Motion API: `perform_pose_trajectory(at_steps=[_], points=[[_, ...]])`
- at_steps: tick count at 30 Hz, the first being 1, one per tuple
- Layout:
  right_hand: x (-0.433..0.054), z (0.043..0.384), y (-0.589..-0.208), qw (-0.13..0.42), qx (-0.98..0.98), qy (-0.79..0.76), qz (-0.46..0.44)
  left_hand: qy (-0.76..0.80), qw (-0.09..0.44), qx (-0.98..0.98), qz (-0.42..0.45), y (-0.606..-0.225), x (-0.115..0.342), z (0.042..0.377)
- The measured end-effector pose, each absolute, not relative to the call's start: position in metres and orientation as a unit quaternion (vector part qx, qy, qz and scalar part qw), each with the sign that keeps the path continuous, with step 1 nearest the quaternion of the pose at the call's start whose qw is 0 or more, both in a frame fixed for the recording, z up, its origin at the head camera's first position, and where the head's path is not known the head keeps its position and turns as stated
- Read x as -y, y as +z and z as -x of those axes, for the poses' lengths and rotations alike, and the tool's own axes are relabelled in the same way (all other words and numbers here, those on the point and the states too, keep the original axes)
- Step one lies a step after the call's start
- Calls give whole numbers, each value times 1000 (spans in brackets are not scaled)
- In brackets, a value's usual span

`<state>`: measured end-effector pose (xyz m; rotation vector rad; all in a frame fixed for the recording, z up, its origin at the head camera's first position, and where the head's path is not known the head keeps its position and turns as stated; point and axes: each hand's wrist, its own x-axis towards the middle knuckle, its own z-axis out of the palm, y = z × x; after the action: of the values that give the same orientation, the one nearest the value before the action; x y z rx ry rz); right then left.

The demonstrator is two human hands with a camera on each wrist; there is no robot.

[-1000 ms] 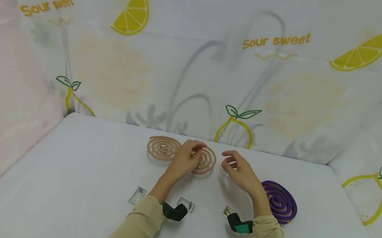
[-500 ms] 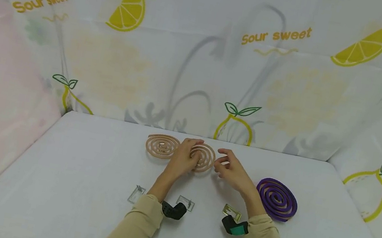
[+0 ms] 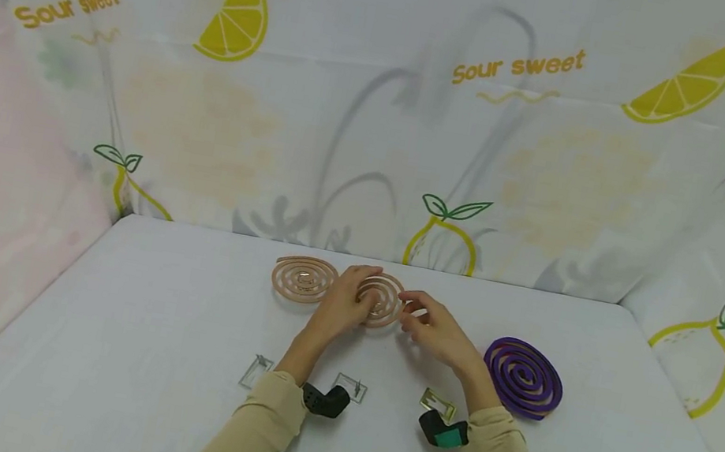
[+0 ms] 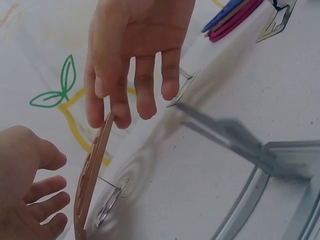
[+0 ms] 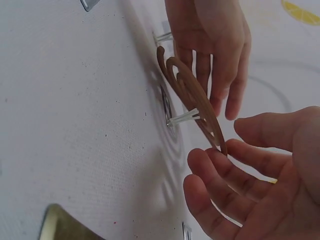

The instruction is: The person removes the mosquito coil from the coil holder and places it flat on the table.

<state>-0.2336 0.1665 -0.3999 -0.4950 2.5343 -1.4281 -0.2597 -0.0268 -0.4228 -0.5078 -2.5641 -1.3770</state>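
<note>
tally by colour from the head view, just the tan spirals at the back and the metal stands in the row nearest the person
Tan spirals: 2
Silver stands: 2
Gold stand: 1
Total: 5

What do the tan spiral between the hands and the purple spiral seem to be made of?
The tan spiral looks like smooth, matte wood, from its even brown; wood-toned plastic is possible. The purple spiral may be coated wood: tan shows among its coloured bands.
</note>
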Motion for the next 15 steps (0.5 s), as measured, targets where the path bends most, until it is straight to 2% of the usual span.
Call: perform_pose_trajectory(at_steps=[7,15], points=[[-168,234,-404,100,-862,-471,160,-464,79,867,162,-424,29,259],[-171,236,-403,96,-869,-462,151,-455,98,870,160,-426,29,260]])
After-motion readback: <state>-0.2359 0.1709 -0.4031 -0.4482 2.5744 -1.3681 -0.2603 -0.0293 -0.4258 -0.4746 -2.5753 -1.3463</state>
